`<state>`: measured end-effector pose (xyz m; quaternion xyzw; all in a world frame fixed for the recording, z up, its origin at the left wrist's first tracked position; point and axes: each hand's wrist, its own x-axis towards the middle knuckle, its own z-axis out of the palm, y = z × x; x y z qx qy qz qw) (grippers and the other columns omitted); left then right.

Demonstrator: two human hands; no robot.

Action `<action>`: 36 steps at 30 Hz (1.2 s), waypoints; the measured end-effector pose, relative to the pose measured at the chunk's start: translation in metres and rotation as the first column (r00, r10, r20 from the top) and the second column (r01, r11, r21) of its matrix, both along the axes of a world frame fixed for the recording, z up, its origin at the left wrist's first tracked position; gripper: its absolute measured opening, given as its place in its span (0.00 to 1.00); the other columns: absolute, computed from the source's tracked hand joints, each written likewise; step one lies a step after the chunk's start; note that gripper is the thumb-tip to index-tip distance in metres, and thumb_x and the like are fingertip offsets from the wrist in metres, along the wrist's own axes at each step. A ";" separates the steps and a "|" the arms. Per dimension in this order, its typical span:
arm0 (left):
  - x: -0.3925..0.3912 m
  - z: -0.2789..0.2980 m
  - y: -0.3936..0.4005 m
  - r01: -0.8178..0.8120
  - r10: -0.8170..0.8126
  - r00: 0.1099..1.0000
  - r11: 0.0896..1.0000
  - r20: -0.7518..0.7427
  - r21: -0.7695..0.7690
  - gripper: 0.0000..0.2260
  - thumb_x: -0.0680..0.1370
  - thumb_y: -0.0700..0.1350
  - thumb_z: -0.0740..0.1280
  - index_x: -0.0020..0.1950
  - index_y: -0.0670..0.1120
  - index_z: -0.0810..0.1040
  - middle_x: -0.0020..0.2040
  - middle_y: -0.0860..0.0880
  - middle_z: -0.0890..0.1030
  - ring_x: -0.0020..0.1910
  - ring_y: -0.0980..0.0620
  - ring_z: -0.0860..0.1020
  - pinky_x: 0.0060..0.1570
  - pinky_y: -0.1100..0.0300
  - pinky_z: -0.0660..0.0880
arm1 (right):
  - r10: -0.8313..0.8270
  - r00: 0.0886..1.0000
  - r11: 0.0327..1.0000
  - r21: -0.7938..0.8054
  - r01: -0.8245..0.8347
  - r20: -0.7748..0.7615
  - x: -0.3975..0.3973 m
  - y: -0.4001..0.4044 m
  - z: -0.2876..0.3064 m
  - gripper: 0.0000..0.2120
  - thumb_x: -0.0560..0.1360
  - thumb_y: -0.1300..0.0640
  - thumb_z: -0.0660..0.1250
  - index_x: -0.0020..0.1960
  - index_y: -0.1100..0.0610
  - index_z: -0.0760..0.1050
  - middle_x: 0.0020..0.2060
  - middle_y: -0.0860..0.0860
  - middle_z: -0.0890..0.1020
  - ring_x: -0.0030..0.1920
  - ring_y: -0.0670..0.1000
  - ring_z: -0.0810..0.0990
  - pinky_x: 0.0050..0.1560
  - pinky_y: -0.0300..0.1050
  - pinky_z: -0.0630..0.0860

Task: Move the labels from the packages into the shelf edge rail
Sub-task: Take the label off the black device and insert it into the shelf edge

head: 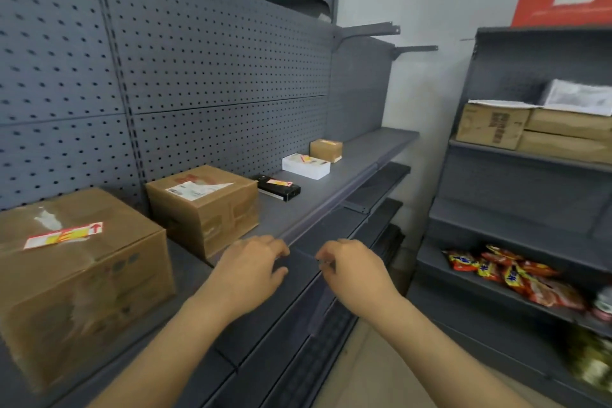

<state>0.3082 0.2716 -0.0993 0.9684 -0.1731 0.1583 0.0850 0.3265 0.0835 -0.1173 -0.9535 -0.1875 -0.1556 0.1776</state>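
Several packages stand on the grey shelf (357, 156). A large cardboard box (82, 288) at the near left carries a red and yellow label (63, 235). Beside it, a medium cardboard box (205, 215) shows only a white shipping sticker. Farther along, a black box (284, 193), a white box (306, 170) and a small brown box (326, 152) each bear a red and yellow label. My left hand (251, 272) and my right hand (351, 272) are at the shelf edge rail (331, 199), fingers curled toward each other. A thin dark strip runs between the fingertips; what it is stays unclear.
Pegboard backs the shelf. Lower shelves step out below the rail. At the right stands a second grey shelving unit (530, 156) with cardboard boxes (493, 126) up high and red snack packets (510, 275) lower down. Bare brackets jut out at the far end.
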 end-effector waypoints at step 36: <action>0.391 -0.035 -0.107 -0.212 0.220 0.971 0.974 -0.094 0.084 0.13 0.79 0.50 0.62 0.62 0.49 0.73 0.60 0.51 0.78 0.58 0.51 0.75 0.58 0.57 0.71 | 0.135 0.980 0.990 -0.031 -0.141 -0.144 0.413 -0.108 -0.017 0.09 0.78 0.57 0.60 0.55 0.56 0.77 0.52 0.55 0.80 0.52 0.57 0.77 0.52 0.52 0.77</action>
